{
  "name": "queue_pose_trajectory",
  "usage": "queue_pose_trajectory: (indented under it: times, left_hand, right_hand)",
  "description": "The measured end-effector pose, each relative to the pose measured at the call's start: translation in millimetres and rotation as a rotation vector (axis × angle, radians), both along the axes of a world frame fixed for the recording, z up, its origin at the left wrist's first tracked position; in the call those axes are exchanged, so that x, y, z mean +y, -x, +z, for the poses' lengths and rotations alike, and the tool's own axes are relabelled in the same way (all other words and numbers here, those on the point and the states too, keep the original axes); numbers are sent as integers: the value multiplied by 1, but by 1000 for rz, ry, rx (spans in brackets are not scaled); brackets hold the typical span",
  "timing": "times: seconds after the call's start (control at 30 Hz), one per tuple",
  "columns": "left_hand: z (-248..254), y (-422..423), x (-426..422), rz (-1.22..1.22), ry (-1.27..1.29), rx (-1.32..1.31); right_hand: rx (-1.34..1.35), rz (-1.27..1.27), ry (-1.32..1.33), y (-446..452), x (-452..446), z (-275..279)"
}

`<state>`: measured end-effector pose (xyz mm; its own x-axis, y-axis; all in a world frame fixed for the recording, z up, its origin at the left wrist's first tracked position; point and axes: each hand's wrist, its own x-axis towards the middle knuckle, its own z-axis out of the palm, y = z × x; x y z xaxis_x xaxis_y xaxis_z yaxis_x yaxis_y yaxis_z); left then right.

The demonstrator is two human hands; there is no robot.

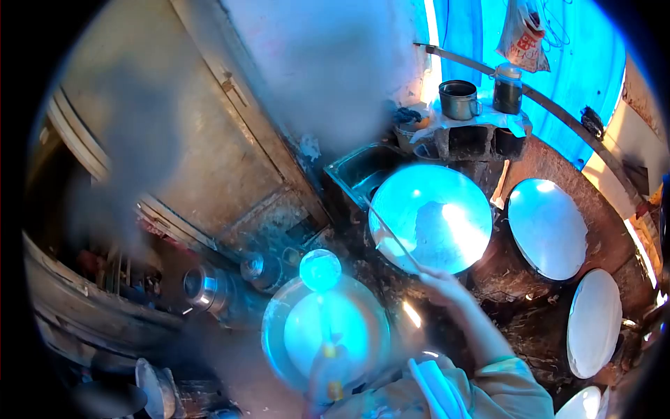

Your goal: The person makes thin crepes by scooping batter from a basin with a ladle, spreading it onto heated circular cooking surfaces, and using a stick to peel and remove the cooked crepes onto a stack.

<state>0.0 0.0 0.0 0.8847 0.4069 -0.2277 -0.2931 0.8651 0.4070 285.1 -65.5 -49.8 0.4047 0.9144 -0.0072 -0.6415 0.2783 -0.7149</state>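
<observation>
My left hand, blurred by haze, is closed around the handle of a round ladle. The ladle's bowl sits over the far rim of a wide metal pot with pale liquid inside. My right hand grips a thin stick by its near end, at the near edge of a large round pan. The stick slants over the left part of this pan. A bright glare and a darker patch show on the pan's pale surface.
Two round white discs lean at the right. Behind the pan, a metal mug and a jar stand on a block ledge. A dark tray lies behind left. Metal vessels stand left. Smoke blurs the left side.
</observation>
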Motion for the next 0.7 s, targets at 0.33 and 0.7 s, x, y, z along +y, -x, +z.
queue_pose_trajectory:
  times: [0.33,0.7]
  left_hand:
    - [3,69,-2,99,72,55]
    - [-13,66,9,48,286,20]
  right_hand:
    - [99,-393,626,96,14,-59]
    - [-641,-653,592,108,77,-125]
